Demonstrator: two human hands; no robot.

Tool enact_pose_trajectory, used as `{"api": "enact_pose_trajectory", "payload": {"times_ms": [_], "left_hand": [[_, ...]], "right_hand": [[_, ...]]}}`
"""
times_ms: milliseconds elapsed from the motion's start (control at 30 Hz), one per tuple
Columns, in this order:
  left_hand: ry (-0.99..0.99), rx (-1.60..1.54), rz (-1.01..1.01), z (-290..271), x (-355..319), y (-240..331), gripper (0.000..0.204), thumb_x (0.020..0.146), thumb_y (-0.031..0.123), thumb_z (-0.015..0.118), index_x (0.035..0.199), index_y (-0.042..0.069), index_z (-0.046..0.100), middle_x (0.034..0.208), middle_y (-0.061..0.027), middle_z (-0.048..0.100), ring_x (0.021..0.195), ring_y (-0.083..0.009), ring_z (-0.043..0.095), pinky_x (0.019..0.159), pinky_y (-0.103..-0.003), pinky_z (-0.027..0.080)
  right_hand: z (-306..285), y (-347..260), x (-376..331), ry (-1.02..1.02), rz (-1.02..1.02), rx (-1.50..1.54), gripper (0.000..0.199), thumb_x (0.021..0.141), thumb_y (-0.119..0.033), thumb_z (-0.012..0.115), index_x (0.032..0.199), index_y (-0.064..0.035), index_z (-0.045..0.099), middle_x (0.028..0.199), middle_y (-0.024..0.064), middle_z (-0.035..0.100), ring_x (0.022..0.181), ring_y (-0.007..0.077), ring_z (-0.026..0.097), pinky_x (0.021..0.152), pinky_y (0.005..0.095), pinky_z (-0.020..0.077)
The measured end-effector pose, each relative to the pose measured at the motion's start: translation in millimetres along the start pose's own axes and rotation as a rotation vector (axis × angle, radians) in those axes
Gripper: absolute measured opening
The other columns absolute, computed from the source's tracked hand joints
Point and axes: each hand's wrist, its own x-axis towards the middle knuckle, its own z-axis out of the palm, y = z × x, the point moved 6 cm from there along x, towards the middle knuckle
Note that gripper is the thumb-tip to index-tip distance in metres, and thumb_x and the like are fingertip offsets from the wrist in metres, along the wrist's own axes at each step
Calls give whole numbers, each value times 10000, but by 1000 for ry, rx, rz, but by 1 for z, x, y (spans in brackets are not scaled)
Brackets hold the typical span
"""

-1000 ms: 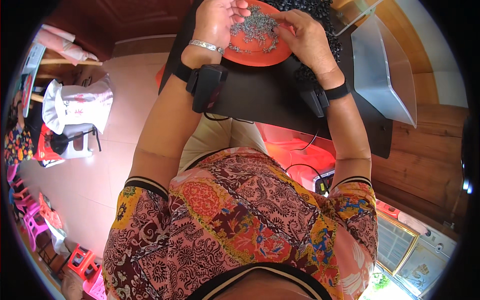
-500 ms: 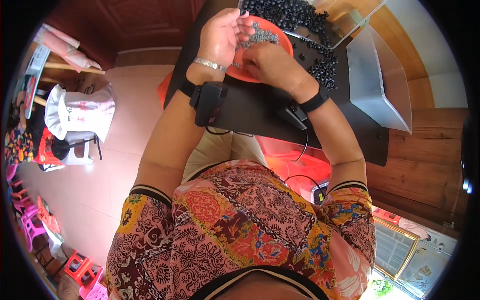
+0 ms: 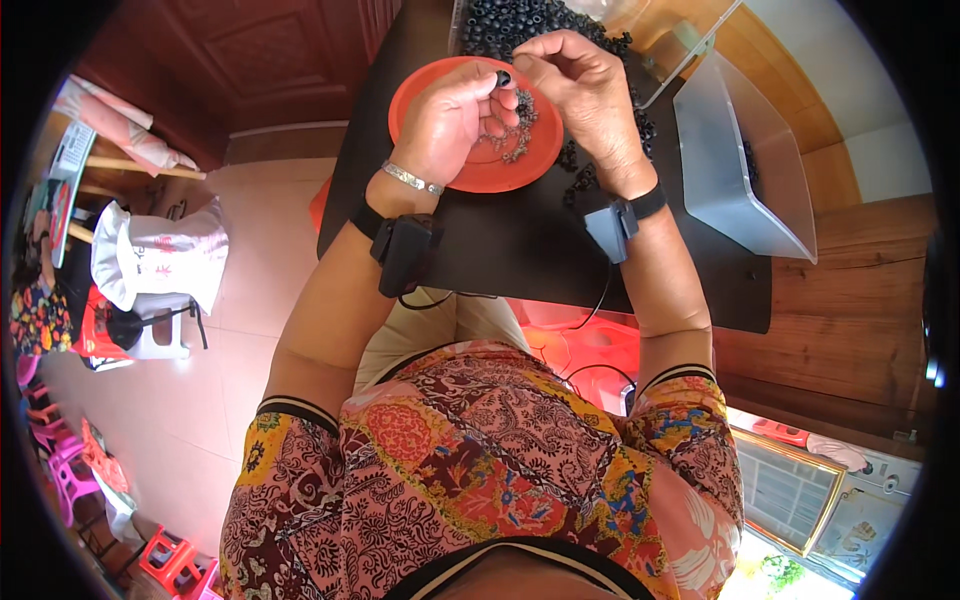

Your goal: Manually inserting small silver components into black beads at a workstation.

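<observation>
My left hand [image 3: 447, 122] is over the orange-red plate [image 3: 535, 165], palm turned up and fingers curled. Between its thumb and forefinger it grips a small black ring-shaped part [image 3: 503, 78]; a second dark piece shows lower by the fingers. Small silvery metal pieces [image 3: 518, 140] lie scattered on the plate. Just to the right, my right hand [image 3: 592, 105] is raised with thumb and forefinger pinched together close to the black part. Whatever is in that pinch is too small to make out.
Behind the hands, a clear bin holds a heap of black parts [image 3: 545, 22]. More loose black parts [image 3: 582, 185] lie on the dark table [image 3: 500, 235] beside the right wrist. A translucent plastic bin [image 3: 745, 165] stands at the table's right side.
My right hand has lifted out of the plate's metal pieces, moving up and right to a pinch near the left fingertips. My left hand, lower in the picture, still grips the black part.
</observation>
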Motion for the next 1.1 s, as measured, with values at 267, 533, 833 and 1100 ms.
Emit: {"api": "enact_pose_trajectory", "payload": {"times_ms": [267,533,833,1100], "left_hand": [[-27,-57,-33,-9,4,-13,215,908,229,481,914,37,578,804,-61,589,744,-170,576,661,-261,427],[-32,-41,-1,-5,2,-5,244,912,241,466,931,28,583,794,-50,586,740,-166,573,666,-265,429],[21,-45,68,-15,4,7,246,892,248,494,894,27,603,822,-63,606,728,-180,574,662,-284,423],[65,-99,65,-21,4,4,252,887,243,487,898,19,603,822,-75,605,726,-199,568,668,-298,417]], "right_hand": [[4,7,-4,22,-146,-267,50,840,-35,649,886,-18,641,830,6,638,777,66,577,729,221,481],[7,-4,-6,-41,-339,-314,69,820,-16,663,887,-7,649,891,32,621,823,110,593,769,237,476],[-34,30,8,-8,10,-387,114,851,-98,641,935,-27,670,861,34,656,788,100,599,735,217,471],[-25,51,4,-192,-338,-951,156,775,-97,650,927,-84,685,838,47,641,804,212,604,738,298,487]]}}
